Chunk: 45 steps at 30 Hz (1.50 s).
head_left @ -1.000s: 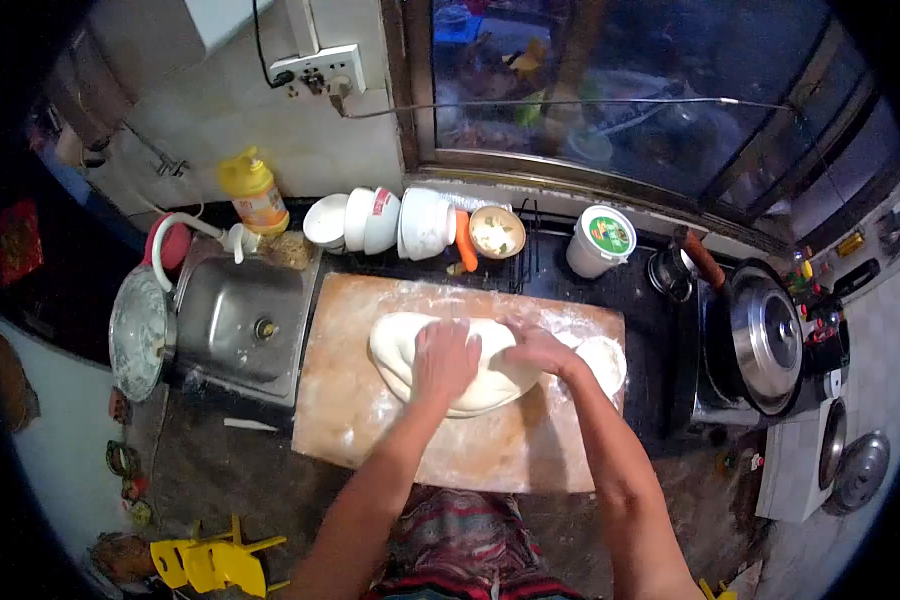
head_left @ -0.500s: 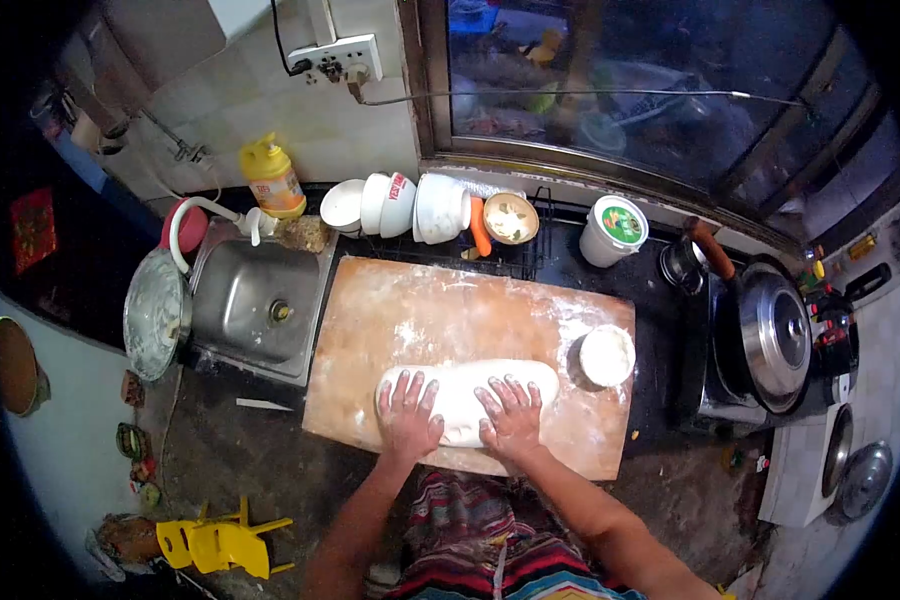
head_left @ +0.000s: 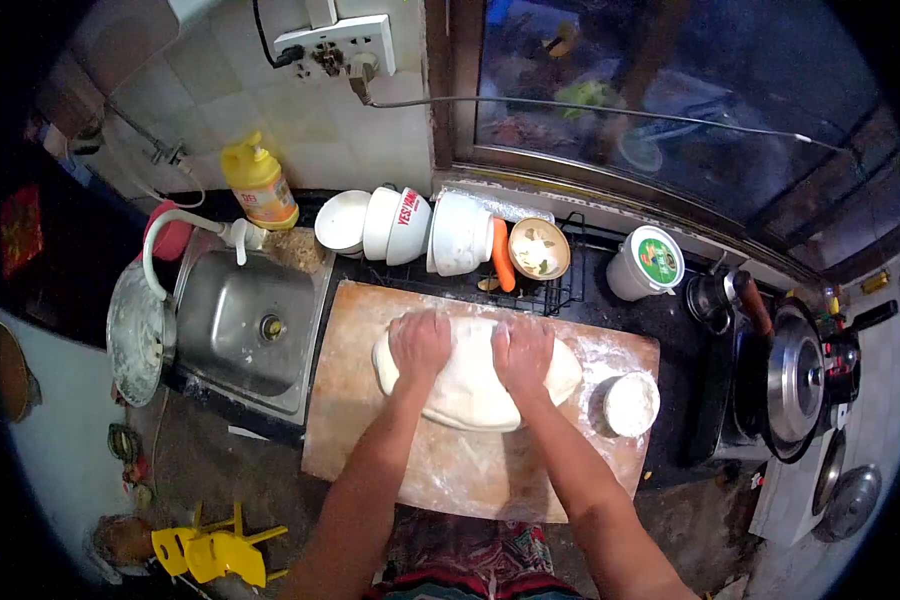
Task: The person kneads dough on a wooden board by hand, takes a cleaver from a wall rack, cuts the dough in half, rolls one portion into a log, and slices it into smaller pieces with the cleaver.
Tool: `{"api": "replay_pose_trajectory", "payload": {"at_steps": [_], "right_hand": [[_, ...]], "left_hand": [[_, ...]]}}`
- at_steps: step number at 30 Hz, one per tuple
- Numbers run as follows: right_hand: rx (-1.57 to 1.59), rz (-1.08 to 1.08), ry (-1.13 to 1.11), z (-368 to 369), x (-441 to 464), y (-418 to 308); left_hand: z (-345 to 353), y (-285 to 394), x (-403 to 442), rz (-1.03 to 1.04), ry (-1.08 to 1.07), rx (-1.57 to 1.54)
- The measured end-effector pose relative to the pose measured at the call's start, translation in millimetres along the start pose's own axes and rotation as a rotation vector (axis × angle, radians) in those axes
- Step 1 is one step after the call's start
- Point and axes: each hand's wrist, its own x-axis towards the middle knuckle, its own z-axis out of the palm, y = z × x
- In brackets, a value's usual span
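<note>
A large slab of white dough (head_left: 465, 385) lies across the floury wooden board (head_left: 360, 465). On its far left part, my left hand (head_left: 420, 343) is closed, with the fingers curled over the far edge of the dough. My right hand (head_left: 524, 352) grips that same edge further right, its knuckles bent and fingertips hidden. Right of the dough, a white tub of flour (head_left: 631, 404) stands on the board, apart from both hands.
Left of the board is a steel sink (head_left: 232, 320) with a floury metal basin (head_left: 140, 335) beside it. Behind stand white bowls (head_left: 398, 226), a carrot (head_left: 503, 256) and a lidded white bucket (head_left: 646, 264). A lidded pan (head_left: 796, 375) sits on the stove at right.
Both hands have moved from lying flat on the dough to its far edge, where their fingers are now curled. The dough looks wider and lies further from my body.
</note>
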Motion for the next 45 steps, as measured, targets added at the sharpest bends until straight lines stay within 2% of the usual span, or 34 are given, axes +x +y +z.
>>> {"api": "replay_pose_trajectory", "payload": {"at_steps": [3, 4, 7, 8, 10, 13, 14, 16, 18, 21, 22, 26, 30, 33, 34, 36, 37, 38, 39, 40, 41, 42, 43, 45], "right_hand": [[-0.071, 0.001, -0.318, -24.4, 22.4, -9.1], [-0.139, -0.073, -0.380, -23.7, 19.7, -4.5], [-0.173, -0.175, -0.150, -40.4, -22.4, -6.2], [0.072, -0.205, -0.198, -60.2, -43.7, -7.4], [0.120, -0.347, -0.126, -103.2, -95.1, -21.2], [0.175, -0.394, -0.286, -133.7, -164.0, -17.3], [0.191, -0.414, -0.360, -134.7, -180.3, -5.8], [0.171, -0.440, -0.426, -148.3, -188.1, 6.0], [0.096, -0.461, -0.409, -172.0, -180.9, 4.4], [0.065, -0.340, -0.496, -152.5, -184.9, 18.7], [0.035, -0.342, -0.541, -145.0, -187.4, 24.6], [0.103, -0.282, -0.418, -108.5, -166.0, 34.9], [0.186, -0.073, -0.546, -92.4, -93.2, 30.9], [0.221, 0.135, -0.728, -89.5, -27.7, 31.4], [0.144, 0.075, -0.596, -91.8, -22.6, 31.6], [-0.026, -0.053, -0.330, -102.1, -13.6, 35.0], [0.129, 0.056, -0.279, -109.6, -19.9, 39.7], [0.283, 0.163, -0.221, -119.0, -31.9, 47.7], [0.433, 0.270, -0.154, -129.8, -43.9, 57.8], [0.427, 0.294, -0.102, -142.3, -57.7, 69.0], [0.422, 0.319, -0.052, -154.3, -74.5, 80.0], [0.420, 0.341, -0.007, -164.6, -91.8, 91.6], [0.285, 0.357, -0.051, -163.9, -107.9, 114.9], [0.047, 0.267, -0.058, -158.8, -123.0, 143.4]], "left_hand": [[-3.1, 2.4, 9.1, 0.025, -0.070, 0.046], [-7.4, 1.4, 8.6, 0.094, -0.278, 0.201], [-54.6, 9.2, 1.6, 0.073, -0.456, -0.004], [-83.3, 27.7, -2.5, -0.069, -0.522, -0.061], [-109.7, 58.2, -27.6, -0.022, -0.456, -0.051], [-115.7, 83.4, -103.6, 0.119, -0.412, -0.020], [-116.8, 83.1, -127.8, 0.143, -0.331, -0.038], [-121.3, 78.9, -171.2, 0.188, -0.172, -0.063], [-125.0, 80.2, -204.5, 0.122, -0.142, -0.045], [-106.8, 72.6, -233.9, 0.116, -0.013, -0.039], [-99.9, 70.5, -233.8, 0.125, 0.008, -0.020], [-77.7, 60.1, -188.6, 0.142, -0.017, 0.026], [-44.5, 47.6, -109.0, 0.142, -0.072, 0.036], [-28.5, 47.5, -32.1, -0.006, -0.317, -0.053], [-29.2, 50.4, -13.7, -0.090, -0.411, -0.109], [-36.7, 58.2, -4.5, -0.204, -0.187, -0.498], [-44.4, 62.3, -2.8, -0.267, -0.077, -0.691], [-63.3, 60.6, -21.6, -0.251, -0.351, -0.379], [-68.8, 55.7, -55.9, 0.018, -0.251, -0.299], [-71.3, 54.3, -92.1, 0.289, -0.145, -0.224], [-77.5, 57.3, -116.7, 0.405, -0.293, -0.085], [-74.5, 62.9, -135.3, 0.433, -0.251, -0.031], [-66.6, 62.7, -133.4, 0.467, -0.231, -0.005], [-46.9, 58.0, -119.3, 0.526, -0.181, 0.057]]}}
